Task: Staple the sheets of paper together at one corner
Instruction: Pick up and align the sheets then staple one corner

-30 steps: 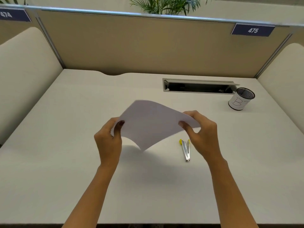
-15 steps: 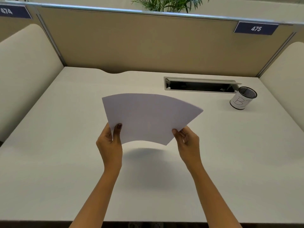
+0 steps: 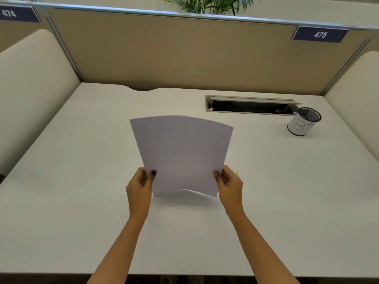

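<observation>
White sheets of paper (image 3: 181, 152) stand nearly upright on their short bottom edge on the desk (image 3: 82, 201), bowed slightly. My left hand (image 3: 141, 186) pinches the lower left side and my right hand (image 3: 228, 184) pinches the lower right side. Only a yellow sliver of the stapler (image 3: 237, 174) shows on the desk just behind my right hand; the rest is hidden by the hand and paper.
A mesh pen cup (image 3: 303, 124) labelled "B1" stands at the back right. An open cable tray slot (image 3: 250, 105) is set into the desk behind it. Beige partition walls (image 3: 184, 56) close off the back and both sides.
The sheets have been turned from a sideways, lifted hold to upright, with the bottom edge down on the desk. Both hands slid to the lower sides, and the stapler became hidden.
</observation>
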`<action>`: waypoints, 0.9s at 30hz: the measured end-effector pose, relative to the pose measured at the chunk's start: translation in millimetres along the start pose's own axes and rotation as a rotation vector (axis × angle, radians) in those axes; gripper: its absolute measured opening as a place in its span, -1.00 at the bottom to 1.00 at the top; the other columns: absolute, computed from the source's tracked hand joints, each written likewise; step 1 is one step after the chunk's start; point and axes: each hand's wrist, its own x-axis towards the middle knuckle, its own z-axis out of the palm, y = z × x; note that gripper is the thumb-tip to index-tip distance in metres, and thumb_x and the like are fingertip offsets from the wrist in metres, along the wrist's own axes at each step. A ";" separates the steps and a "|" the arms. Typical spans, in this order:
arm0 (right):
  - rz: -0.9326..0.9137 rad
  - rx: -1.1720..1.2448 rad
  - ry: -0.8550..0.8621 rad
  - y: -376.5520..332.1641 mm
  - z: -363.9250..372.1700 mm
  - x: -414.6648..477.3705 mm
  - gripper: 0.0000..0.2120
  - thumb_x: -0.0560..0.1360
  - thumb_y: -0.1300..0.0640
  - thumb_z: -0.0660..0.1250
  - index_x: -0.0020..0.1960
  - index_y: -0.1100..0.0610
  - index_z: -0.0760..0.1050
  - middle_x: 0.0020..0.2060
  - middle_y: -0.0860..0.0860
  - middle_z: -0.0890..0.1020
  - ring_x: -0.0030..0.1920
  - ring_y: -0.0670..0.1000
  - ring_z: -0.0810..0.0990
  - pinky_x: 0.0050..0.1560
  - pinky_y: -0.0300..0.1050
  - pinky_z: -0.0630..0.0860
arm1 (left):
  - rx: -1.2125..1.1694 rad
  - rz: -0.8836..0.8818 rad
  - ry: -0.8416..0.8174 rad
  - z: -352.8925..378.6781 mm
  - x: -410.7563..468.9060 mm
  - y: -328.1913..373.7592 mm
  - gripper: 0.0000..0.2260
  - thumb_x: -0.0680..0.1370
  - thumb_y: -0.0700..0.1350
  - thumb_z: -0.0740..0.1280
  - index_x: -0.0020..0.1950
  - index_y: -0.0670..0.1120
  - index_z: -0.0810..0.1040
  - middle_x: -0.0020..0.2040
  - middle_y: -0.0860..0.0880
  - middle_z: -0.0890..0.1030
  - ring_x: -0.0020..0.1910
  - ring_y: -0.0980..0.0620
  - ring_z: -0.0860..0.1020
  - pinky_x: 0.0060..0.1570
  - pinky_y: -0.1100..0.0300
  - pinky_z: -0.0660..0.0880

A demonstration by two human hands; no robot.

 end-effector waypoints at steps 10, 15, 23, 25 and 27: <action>0.232 0.144 0.077 2.5 1.0 2.7 -0.83 0.54 0.17 0.31 0.12 0.10 0.56 -0.06 -0.09 0.68 0.02 -0.01 0.65 0.12 -0.01 0.57 | -0.286 -0.375 -0.154 -3.8 -9.8 -16.9 -0.77 0.57 -0.04 0.29 0.20 -0.04 0.52 0.03 0.04 0.65 0.05 -0.02 0.61 -0.15 0.05 0.61; 0.361 0.138 0.187 9.4 8.7 5.2 -0.82 0.52 0.16 0.31 0.11 0.03 0.57 0.01 -0.05 0.67 0.06 0.01 0.63 0.17 0.13 0.54 | -0.691 -0.582 -0.165 6.9 -34.1 -15.6 -0.74 0.56 -0.04 0.24 0.13 -0.18 0.52 0.04 -0.18 0.63 0.03 -0.24 0.63 -0.22 -0.09 0.64; 0.356 0.176 0.168 7.5 19.0 3.6 -0.81 0.52 0.21 0.31 0.12 0.10 0.55 0.06 0.06 0.66 0.08 0.05 0.63 0.08 -0.07 0.55 | -0.556 -0.573 -0.377 36.5 -55.3 -0.4 -0.67 0.49 -0.20 0.38 0.23 -0.19 0.49 0.04 -0.17 0.65 -0.03 -0.25 0.65 -0.15 -0.08 0.64; 0.346 0.207 0.144 6.9 24.2 1.9 -0.83 0.52 0.20 0.31 0.10 0.07 0.55 0.04 0.04 0.67 0.08 0.06 0.63 0.12 0.04 0.56 | -0.552 -0.546 -0.399 44.5 -56.9 4.2 -0.63 0.48 -0.23 0.39 0.26 -0.03 0.45 0.10 -0.08 0.65 0.00 -0.17 0.66 -0.14 -0.06 0.63; 0.334 0.228 0.125 4.2 28.3 0.4 -0.84 0.51 0.22 0.31 0.03 0.00 0.55 0.02 0.04 0.68 0.08 0.06 0.64 0.16 0.12 0.55 | -0.544 -0.547 -0.399 50.3 -57.2 8.3 -0.58 0.46 -0.24 0.42 0.25 0.05 0.44 0.11 -0.02 0.64 0.02 -0.08 0.65 -0.15 -0.04 0.63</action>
